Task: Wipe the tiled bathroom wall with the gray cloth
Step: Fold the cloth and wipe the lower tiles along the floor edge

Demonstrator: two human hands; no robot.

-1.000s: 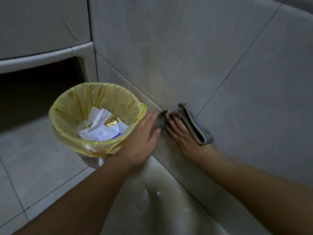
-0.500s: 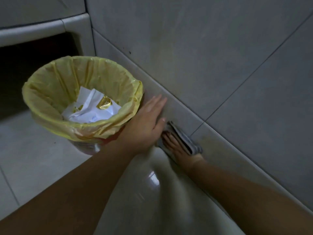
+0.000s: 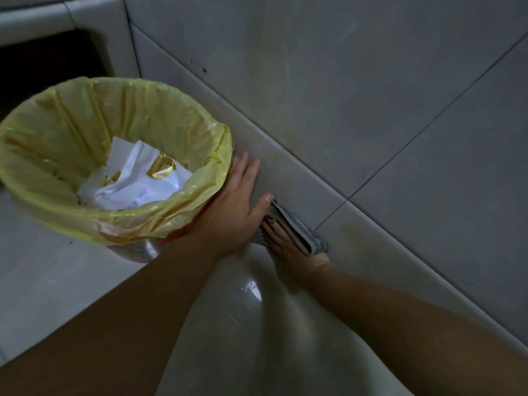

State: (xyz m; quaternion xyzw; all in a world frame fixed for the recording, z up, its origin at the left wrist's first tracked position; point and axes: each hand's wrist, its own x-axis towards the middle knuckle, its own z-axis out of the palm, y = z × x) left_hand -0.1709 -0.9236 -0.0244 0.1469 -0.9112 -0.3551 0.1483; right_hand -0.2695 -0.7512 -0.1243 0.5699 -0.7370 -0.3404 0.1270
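Your right hand (image 3: 281, 238) lies flat with its fingers straight on the gray cloth (image 3: 300, 228). It presses the cloth onto the lowest strip of the tiled wall (image 3: 328, 95), just above the line where the wall meets the floor (image 3: 51, 281). The cloth is folded into a thick pad between your palm and the tile, and its folded edge shows just beyond your fingers. A flat palm like this likely spreads the pressure, so the whole pad rubs the tile instead of bunching up.

Just left of that hand, your left hand (image 3: 234, 207) is also open, fingers straight and close together. Its thumb tip sits right at the cloth's far end. This hand lies in the gap between the wall and the waste bin (image 3: 143, 221), with its outer edge against the yellow liner. It looks placed to hold the bin off the wall so the cloth can reach the tile behind it. You cannot tell from here whether the palm bears on the wall or the floor.

Further left, the bin holds crumpled white paper (image 3: 134, 190). Beyond it, a dark recess (image 3: 43, 61) opens under a pale ledge. Above your hands the larger wall tiles show faint yellowish streaks, so I judge most of the wiping remains to be done.
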